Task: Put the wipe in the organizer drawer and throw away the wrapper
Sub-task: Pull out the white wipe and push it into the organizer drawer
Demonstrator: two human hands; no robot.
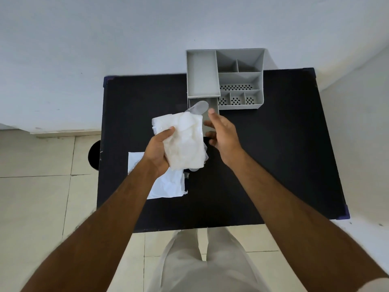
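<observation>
A person stands over a black table point(273, 144), the left hand point(157, 150) closed around a folded white wipe point(185, 142), thumb pressed on top and fingers hidden beneath. The right hand point(223, 131) hangs open just at the wipe's 3 o'clock, fingers spread and holding nothing, almost touching the wipe's edge.

At 12 o'clock from the hands sits one grey organizer point(231, 76), its single drawer point(213, 106) pulled out toward the person. Something pale and rounded, seemingly clear plastic, shows between the wipe's top edge and the drawer; what it is cannot be told. At the wipe's 6 o'clock, one flattened white wrapper point(166, 184) lies on the table, partly under the left forearm.

The step in hand appears to be stowing the wipe: it is held just short of the drawer, not yet inside. The next move likely calls for carrying it forward to 12 o'clock, easing it down between the drawer walls, perhaps folding it tighter so it fits, then pushing the drawer shut. The wrapper has yet to be thrown away; a dark round shape past the table's 9 o'clock edge may be a bin point(94, 154).

Count: one wipe, one wrapper, one organizer, one drawer, two hands.
</observation>
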